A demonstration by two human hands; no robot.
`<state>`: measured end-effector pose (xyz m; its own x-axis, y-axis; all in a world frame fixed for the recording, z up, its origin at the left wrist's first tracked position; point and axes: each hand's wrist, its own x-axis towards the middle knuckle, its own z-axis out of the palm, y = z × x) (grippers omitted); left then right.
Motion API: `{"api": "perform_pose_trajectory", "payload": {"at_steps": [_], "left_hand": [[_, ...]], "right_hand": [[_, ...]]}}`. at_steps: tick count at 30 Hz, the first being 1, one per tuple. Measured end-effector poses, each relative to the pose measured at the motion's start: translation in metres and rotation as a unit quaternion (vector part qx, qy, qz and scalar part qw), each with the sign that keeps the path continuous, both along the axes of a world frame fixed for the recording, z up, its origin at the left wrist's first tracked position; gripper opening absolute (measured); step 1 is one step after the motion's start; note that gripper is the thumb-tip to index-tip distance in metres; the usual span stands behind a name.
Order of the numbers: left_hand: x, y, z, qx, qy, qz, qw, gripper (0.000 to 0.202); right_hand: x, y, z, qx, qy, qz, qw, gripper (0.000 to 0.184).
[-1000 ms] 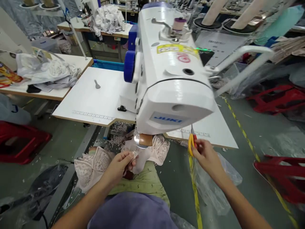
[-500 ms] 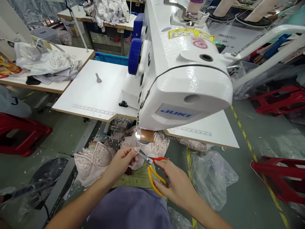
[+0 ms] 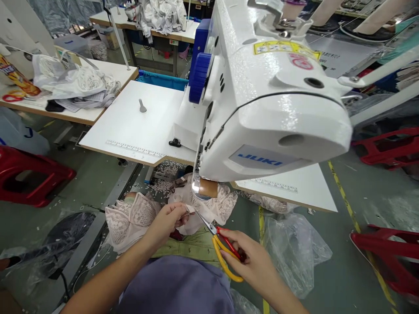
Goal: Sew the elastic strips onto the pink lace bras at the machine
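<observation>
My left hand [image 3: 174,216] pinches a small pale strip of fabric [image 3: 189,210] between thumb and fingers, below the sewing machine head. My right hand [image 3: 250,253] is closed around the handles of scissors [image 3: 225,257], one handle red and one yellow. Their narrow blades point up and left, with the tips right beside the strip and my left fingertips. Whether the tips touch the fabric I cannot tell. A pale pink lace bra [image 3: 135,218] lies left of my left hand. More lace fabric [image 3: 222,203] spreads under the machine's presser area.
The white JUKI sewing machine [image 3: 281,135] overhangs my hands. Its white table [image 3: 131,126] bears a printed ruler and a small grey tool [image 3: 142,106]. Red stools [image 3: 32,176] stand on both sides. Clear plastic [image 3: 294,253] lies at right. White garments [image 3: 85,83] cover the neighbouring table.
My right hand has drawn the scissors slightly right and down, and their handles are closer together. My left hand still pinches the fabric. The whole view has shifted a little.
</observation>
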<state>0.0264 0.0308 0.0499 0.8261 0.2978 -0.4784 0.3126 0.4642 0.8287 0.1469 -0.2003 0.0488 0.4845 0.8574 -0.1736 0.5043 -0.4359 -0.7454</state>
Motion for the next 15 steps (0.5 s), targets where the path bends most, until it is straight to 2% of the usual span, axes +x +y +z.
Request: {"api": "perform_pose_trajectory", "payload": {"at_steps": [3,6,11,15], "left_hand": [[-0.002,0.002,-0.003,-0.017,-0.008,0.012,1.000,0.037],[-0.003,0.002,-0.004,-0.014,-0.019,0.024,0.999,0.037],[-0.004,0.003,-0.003,0.088,0.000,0.010,0.996,0.036],[-0.006,0.006,-0.004,0.134,0.010,0.002,0.991,0.033]], "right_hand": [[-0.004,0.002,0.003,-0.007,0.032,-0.013,0.999,0.045],[-0.006,0.012,0.004,-0.012,0.039,-0.005,0.999,0.050],[-0.009,0.032,0.002,-0.006,0.038,0.000,0.999,0.048],[-0.008,0.042,0.001,-0.013,0.037,-0.001,0.999,0.043]]}}
